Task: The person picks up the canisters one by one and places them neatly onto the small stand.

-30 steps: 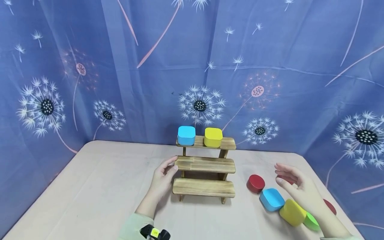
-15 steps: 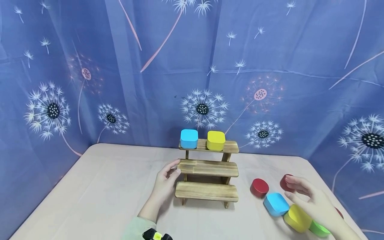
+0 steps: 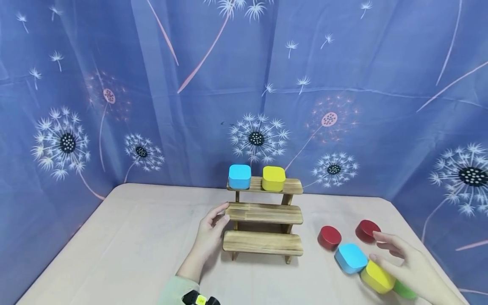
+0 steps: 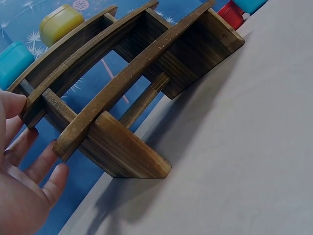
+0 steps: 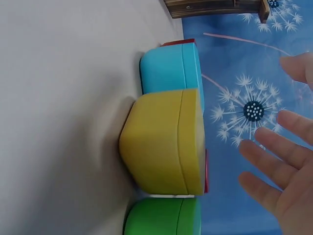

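Note:
My left hand (image 3: 209, 228) touches the left end of a three-tier wooden display rack (image 3: 263, 213), thumb and index fingertip at the middle shelf. In the left wrist view its fingers (image 4: 41, 161) are spread by the shelf ends. My right hand (image 3: 406, 262) holds nothing. Its fingers are parted and slightly bent over the row of rounded boxes at the right. Nearest are a yellow box (image 3: 377, 277) and a green box (image 3: 405, 290), partly hidden by this hand. In the right wrist view, the yellow box (image 5: 156, 142) shows a lid seam and stands apart from the fingers.
A blue box (image 3: 239, 177) and a yellow box (image 3: 273, 178) stand on the rack's top shelf. On the table (image 3: 152, 237) at right lie another blue box (image 3: 351, 258) and two round red boxes, one nearer (image 3: 329, 237), one farther back (image 3: 367, 231). A dandelion-patterned blue curtain (image 3: 190, 140) surrounds the table.
My right hand has drawn back toward me and to the right, uncovering the farther red box. A red box at far right is now hidden behind it. My left hand stays at the rack.

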`<action>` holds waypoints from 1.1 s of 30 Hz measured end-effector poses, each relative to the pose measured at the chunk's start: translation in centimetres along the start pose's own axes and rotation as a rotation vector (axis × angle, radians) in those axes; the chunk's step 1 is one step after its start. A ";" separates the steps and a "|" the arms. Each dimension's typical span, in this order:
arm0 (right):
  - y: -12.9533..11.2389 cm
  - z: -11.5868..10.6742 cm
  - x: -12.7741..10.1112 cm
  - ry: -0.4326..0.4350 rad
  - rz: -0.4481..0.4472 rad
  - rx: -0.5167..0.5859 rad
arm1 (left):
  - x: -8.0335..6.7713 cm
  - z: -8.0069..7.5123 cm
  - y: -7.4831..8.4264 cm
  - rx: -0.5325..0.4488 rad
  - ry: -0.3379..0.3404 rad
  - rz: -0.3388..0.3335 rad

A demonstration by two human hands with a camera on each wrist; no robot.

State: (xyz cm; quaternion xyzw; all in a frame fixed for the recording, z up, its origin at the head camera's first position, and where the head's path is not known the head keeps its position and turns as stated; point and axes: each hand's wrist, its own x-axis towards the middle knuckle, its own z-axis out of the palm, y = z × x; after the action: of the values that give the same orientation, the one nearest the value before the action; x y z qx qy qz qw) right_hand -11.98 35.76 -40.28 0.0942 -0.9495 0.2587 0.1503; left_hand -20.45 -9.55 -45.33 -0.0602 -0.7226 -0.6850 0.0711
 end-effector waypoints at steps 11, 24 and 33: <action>0.0 0.2 -0.5 -0.087 0.064 -0.098 | 0.3 -0.1 0.0 0.008 0.007 0.033; 1.2 0.5 -1.9 -0.258 0.151 -0.114 | 0.1 -0.2 0.4 0.005 0.003 0.004; 2.1 0.7 -2.1 -0.316 0.183 -0.142 | 0.2 -0.2 0.1 -0.017 0.003 -0.004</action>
State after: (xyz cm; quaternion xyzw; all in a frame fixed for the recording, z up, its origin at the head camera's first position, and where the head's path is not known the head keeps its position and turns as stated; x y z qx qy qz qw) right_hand -10.75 37.41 -42.49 0.0360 -0.9818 0.1857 -0.0186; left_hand -20.61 -9.76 -45.14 -0.0581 -0.7167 -0.6914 0.0702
